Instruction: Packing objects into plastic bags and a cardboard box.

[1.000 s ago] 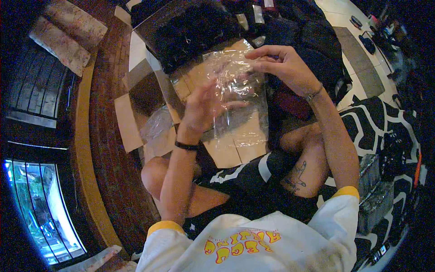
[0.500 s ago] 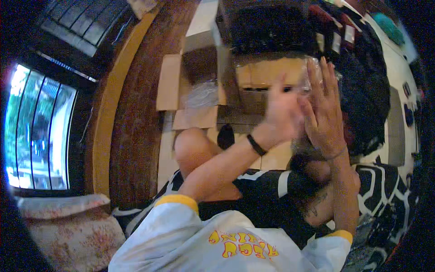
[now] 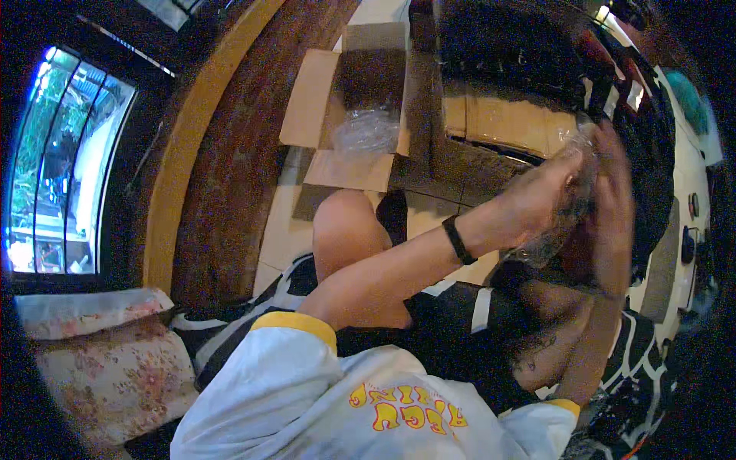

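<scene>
My left hand [image 3: 540,203], with a dark band on its wrist, reaches to the right in front of my lap. Its fingers are closed on crinkled clear plastic [image 3: 540,249], which shows above and below the hand. My right hand [image 3: 613,207] rises close beside it, smeared by motion. Whether its fingers hold any of the plastic cannot be made out. Just beyond the hands lies a taped cardboard box [image 3: 514,123], its near edge showing a dark gap. Black material [image 3: 506,46] covers the area behind that box.
An open cardboard box [image 3: 310,100] with clear plastic wrap [image 3: 368,130] inside stands ahead on the left. Dark bags or cloth [image 3: 652,153] are piled at the right. A floral cushion [image 3: 115,368] lies at lower left, below a barred window [image 3: 69,169].
Both hands have moved right. The left hand has come round onto the plastic, and the right hand, flat with fingers raised before, is now blurred. The view has shifted slightly.
</scene>
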`<action>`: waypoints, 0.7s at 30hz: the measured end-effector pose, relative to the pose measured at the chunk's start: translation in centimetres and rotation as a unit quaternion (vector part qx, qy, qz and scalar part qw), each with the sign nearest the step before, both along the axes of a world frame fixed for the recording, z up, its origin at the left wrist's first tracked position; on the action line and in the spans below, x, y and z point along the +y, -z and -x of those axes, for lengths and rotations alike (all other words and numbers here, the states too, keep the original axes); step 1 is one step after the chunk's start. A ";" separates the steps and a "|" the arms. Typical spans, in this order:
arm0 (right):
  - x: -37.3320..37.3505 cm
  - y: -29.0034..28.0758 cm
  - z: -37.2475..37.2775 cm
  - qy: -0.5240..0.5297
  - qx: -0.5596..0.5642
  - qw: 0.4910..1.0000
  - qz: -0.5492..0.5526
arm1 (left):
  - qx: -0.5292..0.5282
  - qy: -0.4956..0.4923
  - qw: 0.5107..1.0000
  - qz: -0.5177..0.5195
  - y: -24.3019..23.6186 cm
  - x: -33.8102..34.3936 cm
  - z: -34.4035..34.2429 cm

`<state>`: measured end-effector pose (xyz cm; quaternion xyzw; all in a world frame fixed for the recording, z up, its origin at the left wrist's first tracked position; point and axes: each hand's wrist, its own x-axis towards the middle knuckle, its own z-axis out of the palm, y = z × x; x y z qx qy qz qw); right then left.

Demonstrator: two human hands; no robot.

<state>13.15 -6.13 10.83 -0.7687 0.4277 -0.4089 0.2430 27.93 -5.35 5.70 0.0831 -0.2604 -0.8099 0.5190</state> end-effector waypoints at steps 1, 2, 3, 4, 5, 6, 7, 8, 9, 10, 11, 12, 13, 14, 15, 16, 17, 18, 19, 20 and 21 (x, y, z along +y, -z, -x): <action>0.0 -0.8 0.8 0.003 0.017 1.000 0.013 | -0.097 -0.025 0.993 0.069 0.1 0.1 -0.1; 0.1 -1.1 1.6 0.029 0.024 0.999 -0.009 | -0.177 -0.055 0.967 0.173 0.1 0.2 0.0; -0.1 -1.4 2.4 0.056 0.047 0.997 -0.009 | -0.250 -0.086 0.928 0.264 0.1 0.3 -0.2; 0.0 -1.8 3.3 0.078 0.082 0.994 0.002 | -0.286 -0.053 0.902 0.318 0.2 0.4 -0.2; 0.0 -2.0 4.3 0.075 0.083 0.990 -0.080 | -0.269 -0.040 0.906 0.323 0.1 0.4 -0.3; 0.0 -2.2 5.4 0.068 0.097 0.981 -0.152 | -0.254 -0.026 0.909 0.330 0.0 0.4 -0.3; -0.1 -2.2 6.7 0.051 0.114 0.971 -0.203 | -0.238 -0.010 0.911 0.337 -0.1 0.3 -0.3; -0.5 -1.8 7.8 0.087 0.070 0.975 -0.194 | -0.298 0.079 0.903 0.300 0.1 0.5 -1.1; -1.1 -1.1 9.0 0.110 0.029 0.980 -0.162 | -0.362 0.090 0.863 0.341 0.0 0.4 -1.6; -1.5 -0.6 10.3 0.111 -0.011 0.985 -0.129 | -0.424 0.100 0.817 0.379 0.0 0.3 -2.2; -2.0 -0.1 11.6 0.153 0.007 0.985 -0.076 | -0.483 0.111 0.760 0.421 -0.2 0.1 -2.8; -2.4 0.1 12.8 0.178 0.024 0.984 -0.012 | -0.472 0.079 0.771 0.421 -0.4 0.0 -3.4; -2.8 0.4 13.7 0.217 0.040 0.975 0.033 | -0.461 0.049 0.775 0.430 -0.7 -0.2 -4.1; -3.2 0.5 14.3 0.221 0.035 0.974 0.031 | -0.467 0.030 0.773 0.429 -1.1 -0.4 -4.8; -3.2 0.6 14.7 0.211 0.095 0.972 0.031 | -0.455 0.002 0.784 0.422 -1.4 -0.6 -5.6; -3.6 0.6 14.7 0.179 0.262 0.947 0.051 | -0.459 -0.014 0.791 0.405 -1.8 -0.6 -6.6; -3.4 0.7 14.5 0.117 0.258 0.959 0.023 | -0.462 -0.029 0.797 0.389 -2.1 -0.5 -7.6; -3.5 0.7 14.2 0.054 0.252 0.966 -0.010 | -0.478 0.039 0.800 0.361 -2.5 -0.5 -8.7; -2.9 1.0 13.7 -0.043 0.080 0.991 -0.095 | -0.518 0.026 0.763 0.386 -2.9 -0.2 -9.8; -3.0 1.1 13.3 -0.107 -0.015 0.982 -0.157 | -0.542 0.002 0.725 0.425 -3.2 0.1 -10.6; -2.9 1.3 12.9 -0.126 -0.045 0.975 -0.180 | -0.572 -0.013 0.681 0.456 -3.6 0.2 -11.4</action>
